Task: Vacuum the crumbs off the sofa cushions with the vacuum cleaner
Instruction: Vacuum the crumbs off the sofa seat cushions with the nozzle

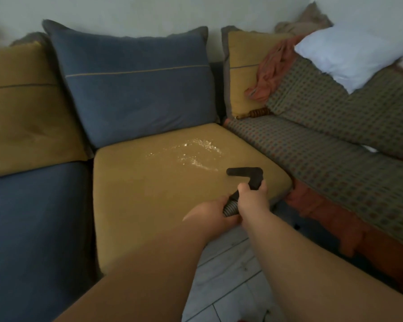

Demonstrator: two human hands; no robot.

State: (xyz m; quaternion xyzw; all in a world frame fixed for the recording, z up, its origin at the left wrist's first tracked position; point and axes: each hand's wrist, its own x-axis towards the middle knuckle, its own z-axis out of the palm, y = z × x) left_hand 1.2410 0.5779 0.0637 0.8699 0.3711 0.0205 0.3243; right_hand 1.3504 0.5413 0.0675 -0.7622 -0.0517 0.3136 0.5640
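I am looking down at a corner sofa (pixel 40 228) set against a pale wall (pixel 149 12), with light floor tiles (pixel 228 275) showing below its front edge. Its largest parts are a blue seat cushion (pixel 37 240) at the left and a mustard seat cushion (pixel 163 196) in the middle, backed by a blue back cushion (pixel 135 87) and mustard ones on either side. Along the right runs a checked cover (pixel 335 145), with a white pillow (pixel 349 56) and a crumpled orange cloth (pixel 270 70) near the back right corner.

The crumbs (pixel 196 152) lie scattered pale across the back right part of the mustard seat cushion. The black vacuum nozzle (pixel 244 171) sits just in front of them, near that cushion's right edge; whether it touches the fabric I cannot tell.

My right hand (pixel 253 201) is wrapped tight around the nozzle's neck, and my left hand (pixel 214 210) is closed around the ribbed hose (pixel 230 209) just behind it.

The hose is hidden past my hands, the vacuum's body is out of view, and the picture's edges are blurred.
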